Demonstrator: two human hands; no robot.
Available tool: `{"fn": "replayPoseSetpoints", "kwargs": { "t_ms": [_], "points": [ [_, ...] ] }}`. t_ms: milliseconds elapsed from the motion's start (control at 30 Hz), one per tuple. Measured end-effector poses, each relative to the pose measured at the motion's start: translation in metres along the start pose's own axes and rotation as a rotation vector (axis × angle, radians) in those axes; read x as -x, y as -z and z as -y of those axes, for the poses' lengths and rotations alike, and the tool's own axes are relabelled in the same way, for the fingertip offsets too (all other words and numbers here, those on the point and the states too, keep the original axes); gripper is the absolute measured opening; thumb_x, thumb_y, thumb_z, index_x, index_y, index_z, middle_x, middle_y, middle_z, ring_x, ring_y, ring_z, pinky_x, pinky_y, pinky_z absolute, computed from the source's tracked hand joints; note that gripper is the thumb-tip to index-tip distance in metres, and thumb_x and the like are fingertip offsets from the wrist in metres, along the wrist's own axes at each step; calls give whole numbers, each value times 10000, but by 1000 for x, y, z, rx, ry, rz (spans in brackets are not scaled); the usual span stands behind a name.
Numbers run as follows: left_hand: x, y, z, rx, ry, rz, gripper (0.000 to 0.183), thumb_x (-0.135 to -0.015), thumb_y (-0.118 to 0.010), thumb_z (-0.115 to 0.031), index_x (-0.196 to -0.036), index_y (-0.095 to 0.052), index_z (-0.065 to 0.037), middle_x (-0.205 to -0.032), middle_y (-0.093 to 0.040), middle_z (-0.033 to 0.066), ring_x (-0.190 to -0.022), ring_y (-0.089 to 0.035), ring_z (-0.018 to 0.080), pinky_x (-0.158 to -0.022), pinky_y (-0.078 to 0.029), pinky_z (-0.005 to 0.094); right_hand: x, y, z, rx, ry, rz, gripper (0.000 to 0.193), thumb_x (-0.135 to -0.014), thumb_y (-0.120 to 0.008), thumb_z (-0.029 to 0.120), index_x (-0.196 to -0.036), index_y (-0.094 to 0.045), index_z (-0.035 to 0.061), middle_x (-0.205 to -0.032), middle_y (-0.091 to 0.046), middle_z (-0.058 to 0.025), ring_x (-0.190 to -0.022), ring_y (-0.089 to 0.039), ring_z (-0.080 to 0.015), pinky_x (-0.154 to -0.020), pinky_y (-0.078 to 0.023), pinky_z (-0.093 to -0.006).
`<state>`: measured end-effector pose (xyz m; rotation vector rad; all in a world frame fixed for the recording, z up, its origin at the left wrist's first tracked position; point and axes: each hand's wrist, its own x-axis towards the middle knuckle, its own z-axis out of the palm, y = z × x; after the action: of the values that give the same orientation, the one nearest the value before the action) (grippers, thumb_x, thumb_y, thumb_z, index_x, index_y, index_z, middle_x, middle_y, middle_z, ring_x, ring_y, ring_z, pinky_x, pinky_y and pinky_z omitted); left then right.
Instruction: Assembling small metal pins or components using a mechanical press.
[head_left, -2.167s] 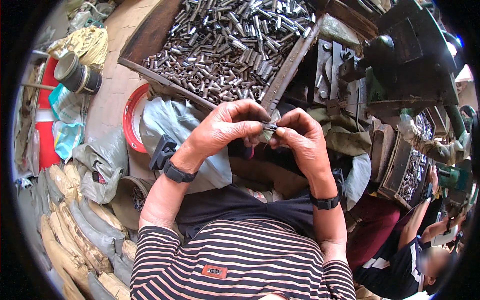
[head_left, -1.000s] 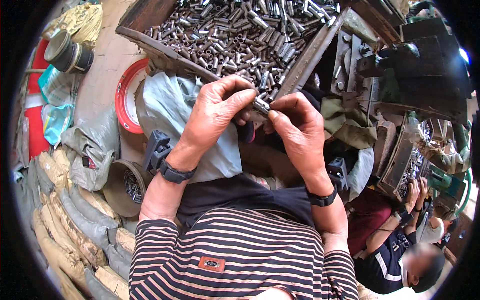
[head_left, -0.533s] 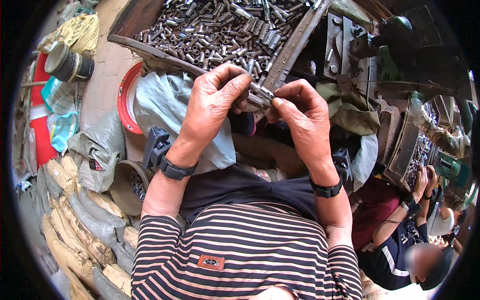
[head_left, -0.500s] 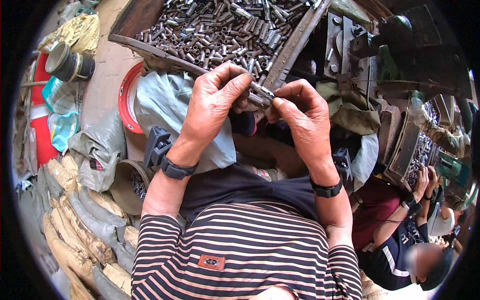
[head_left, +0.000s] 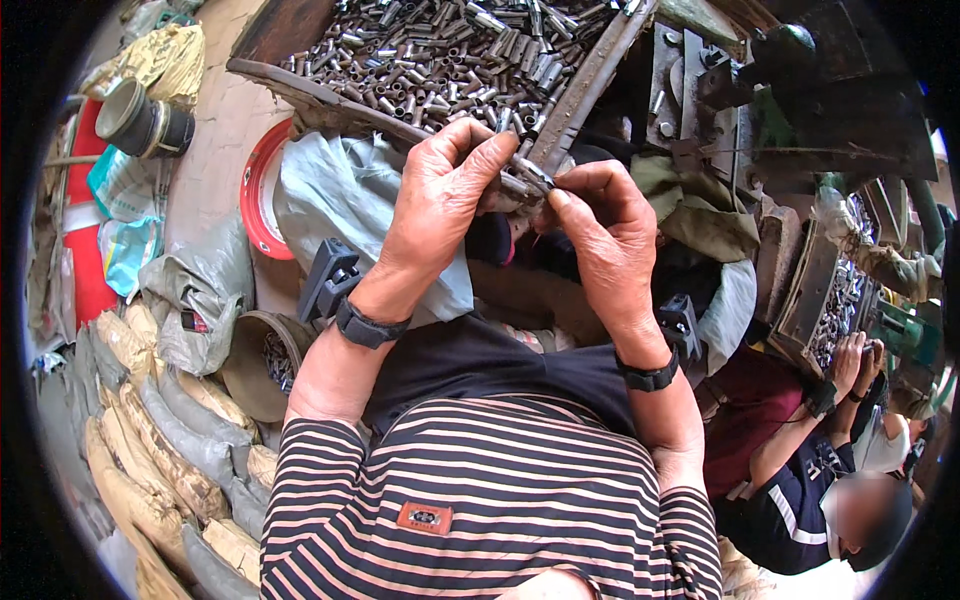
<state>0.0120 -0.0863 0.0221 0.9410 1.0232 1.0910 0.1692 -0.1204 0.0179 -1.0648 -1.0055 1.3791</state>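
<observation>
Just past the near rim of a wooden tray [head_left: 330, 100] heaped with small metal sleeves [head_left: 420, 75], both hands come together. My left hand [head_left: 440, 195] is closed with several short metal sleeves [head_left: 520, 186] between thumb and fingers. My right hand [head_left: 608, 225] pinches the right end of one sleeve, slim and slotted-looking, between thumb and forefinger. Its other fingers curl beneath and are partly hidden. Whether the sleeves fit into each other or only lie side by side, I cannot tell. Each wrist wears a black strap with a small black device.
A pale cloth [head_left: 340, 215] hangs at the tray's near left beside a red round rim [head_left: 262, 190]. Lower left stand a bucket [head_left: 255, 365] with metal parts and stacked sacks [head_left: 170, 440]. Metal machinery [head_left: 700, 100] is at right. A co-worker [head_left: 800, 480] handles parts at far right.
My left hand has shifted slightly right and tipped, and the sleeves in it slant more steeply. My right hand keeps its pinch at nearly the same place. The view has shifted a little.
</observation>
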Motion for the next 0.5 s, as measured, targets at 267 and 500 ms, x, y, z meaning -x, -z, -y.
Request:
{"fn": "replayPoseSetpoints", "kwargs": {
  "t_ms": [267, 500],
  "points": [
    [-3, 0, 3, -237, -95, -38, 229, -895, -624, -218, -762, -583, -36, -640, -516, -51, -579, -405, 6, -496, -346, 194, 8, 6, 2, 197, 30, -23, 53, -849, -580, -6, -899, -564, 2, -772, -584, -14, -675, -575, -70, -607, -475, -209],
    [-3, -8, 3, -261, -41, 2, 261, -889, -631, -250, -752, -586, -32, -641, -509, -52, -596, -398, 13, -514, -346, 201, 8, 11, -4, 76, 2, -39, 72, -855, -598, 8, -919, -564, 3, -808, -595, -17, -700, -596, -73, -628, -498, -212]
  ]
}}
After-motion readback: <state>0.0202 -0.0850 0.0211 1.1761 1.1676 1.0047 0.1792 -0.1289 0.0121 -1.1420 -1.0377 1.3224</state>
